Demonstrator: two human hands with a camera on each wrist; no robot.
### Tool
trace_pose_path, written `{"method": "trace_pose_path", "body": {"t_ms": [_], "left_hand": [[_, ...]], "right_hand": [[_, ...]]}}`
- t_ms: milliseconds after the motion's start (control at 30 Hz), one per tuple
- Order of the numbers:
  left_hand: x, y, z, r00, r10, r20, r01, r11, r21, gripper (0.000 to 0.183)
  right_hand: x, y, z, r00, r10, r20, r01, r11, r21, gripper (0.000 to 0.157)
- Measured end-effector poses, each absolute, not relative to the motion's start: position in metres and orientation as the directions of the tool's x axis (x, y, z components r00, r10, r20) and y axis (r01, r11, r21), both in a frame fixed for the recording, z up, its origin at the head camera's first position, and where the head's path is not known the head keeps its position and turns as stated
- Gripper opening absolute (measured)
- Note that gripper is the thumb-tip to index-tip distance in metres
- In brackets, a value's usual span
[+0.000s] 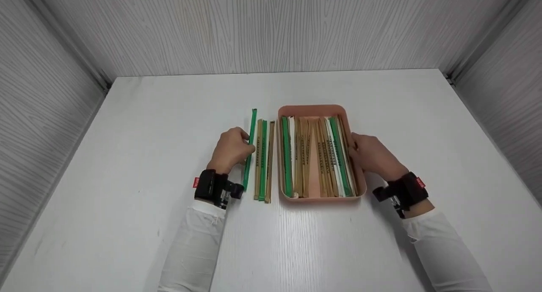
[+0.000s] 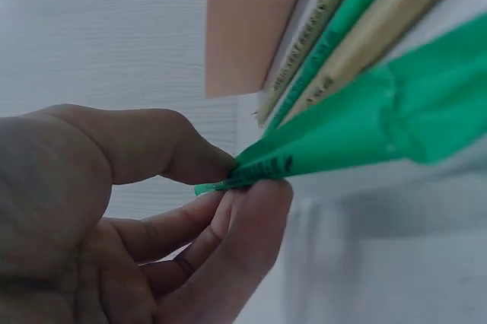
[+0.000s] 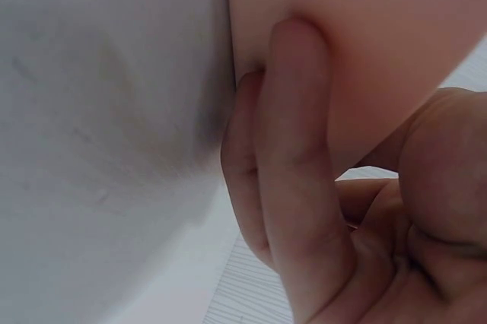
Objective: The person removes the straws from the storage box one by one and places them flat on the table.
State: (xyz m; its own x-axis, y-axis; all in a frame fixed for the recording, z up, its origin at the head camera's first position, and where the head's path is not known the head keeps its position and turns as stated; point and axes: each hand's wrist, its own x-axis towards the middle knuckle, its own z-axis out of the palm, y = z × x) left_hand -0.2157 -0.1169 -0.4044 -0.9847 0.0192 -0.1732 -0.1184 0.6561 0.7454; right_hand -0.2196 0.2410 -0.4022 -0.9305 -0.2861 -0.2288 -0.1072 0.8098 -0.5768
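My left hand (image 1: 230,150) pinches a long green paper-wrapped straw (image 1: 253,129) between thumb and fingers. In the left wrist view, dark print shows on its wrapper (image 2: 327,141). Just right of it lie a brown wrapped straw (image 1: 258,173), a green one (image 1: 263,177) and another brown one (image 1: 269,169), side by side. My right hand (image 1: 377,156) grips the right wall of a pink box (image 1: 313,110). In the right wrist view, fingertips press the box's outer wall (image 3: 388,27); the thumb is partly hidden behind its edge.
Inside the box stand two groups of wrapped straws: green, white and brown on the left (image 1: 287,156), brown, white and green on the right (image 1: 334,156). A strip of box floor (image 1: 314,177) shows between them. Wood-grain panels (image 1: 271,29) enclose the white table (image 1: 296,241).
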Motion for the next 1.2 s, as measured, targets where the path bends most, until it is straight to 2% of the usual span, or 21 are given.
{"method": "trace_pose_path", "body": {"t_ms": [400,833,1200], "left_hand": [[-0.211,-0.113,-0.416,-0.982,0.012,-0.187,-0.123,0.713,0.691,0.037],[-0.209,-0.108,-0.414,-0.983,0.024,-0.184,-0.113,0.710,0.695,0.028],[-0.208,-0.104,-0.413,-0.981,0.031,-0.193,-0.118,0.696,0.709,0.028]], "right_hand": [[-0.219,0.239,-0.402,-0.929,-0.284,-0.239,-0.097,0.807,-0.583,0.030],[-0.219,0.239,-0.400,-0.929,-0.286,-0.234,-0.104,0.809,-0.578,0.027],[-0.220,0.240,-0.402,-0.931,-0.282,-0.233,-0.102,0.810,-0.577,0.028]]}}
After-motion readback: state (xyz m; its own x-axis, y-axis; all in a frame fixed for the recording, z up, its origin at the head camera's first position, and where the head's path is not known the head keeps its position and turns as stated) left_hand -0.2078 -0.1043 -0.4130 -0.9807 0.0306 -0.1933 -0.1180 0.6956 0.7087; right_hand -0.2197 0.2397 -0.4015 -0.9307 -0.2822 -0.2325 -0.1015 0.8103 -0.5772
